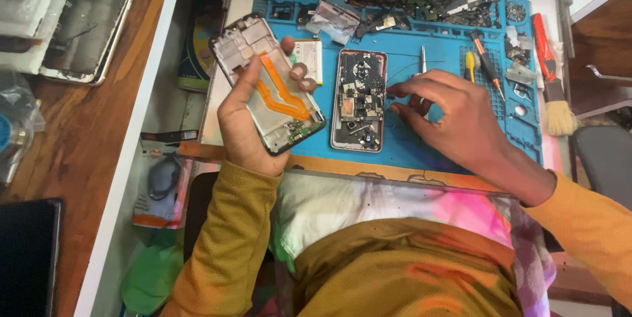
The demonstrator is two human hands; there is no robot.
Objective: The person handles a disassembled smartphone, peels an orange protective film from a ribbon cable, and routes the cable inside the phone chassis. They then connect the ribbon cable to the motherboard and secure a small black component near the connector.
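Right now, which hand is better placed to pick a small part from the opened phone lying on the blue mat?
Probably the right hand: free, its fingertips beside the opened phone. The left hand is full, holding the phone frame.

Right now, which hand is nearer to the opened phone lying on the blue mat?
Right. The right hand rests on the blue mat with fingertips at the opened phone's right edge. The left hand is raised to its left, holding a phone frame.
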